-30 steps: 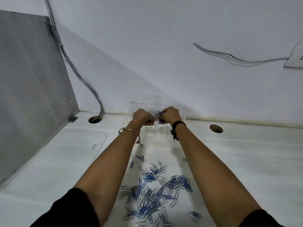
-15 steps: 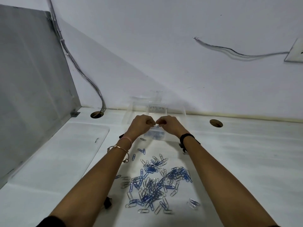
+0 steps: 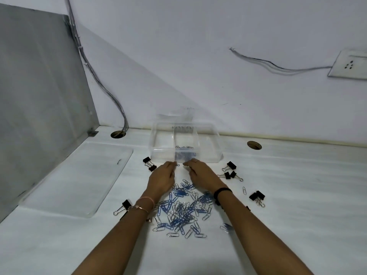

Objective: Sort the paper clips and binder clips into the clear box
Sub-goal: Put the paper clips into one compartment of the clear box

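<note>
Left hand (image 3: 161, 178) palm down, fingers (image 3: 172, 166) gently curled, with one silver paper clip (image 3: 177, 164) right at their tips; cannot tell whether pinched or merely lying on the worktop (image 3: 297, 195). Right hand (image 3: 201, 174) just beside, its fingers (image 3: 186, 165) loosely bent toward the left ones, apart from them, holding nothing visible. Just beyond both sets of fingertips, one clear box (image 3: 158, 153) with three compartments, paper clips (image 3: 184, 154) heaped in the middle one against its near wall. Behind the fingers, under the wrists and between the forearms, one loose pile (image 3: 182, 211) of blue and silver clips, too many to count. To the right of the right wrist, one stray silver clip (image 3: 244, 190). Around all this, eight black binder clips (image 3: 231, 166) in plain sight: two left of the left fingers, three right of the right fingers, two further right and back, one by the left wrist. Well left of the fingers, one clear flat lid (image 3: 79, 179). Far beyond, either side of the box, two round cable holes (image 3: 254, 145) in the worktop.
</note>
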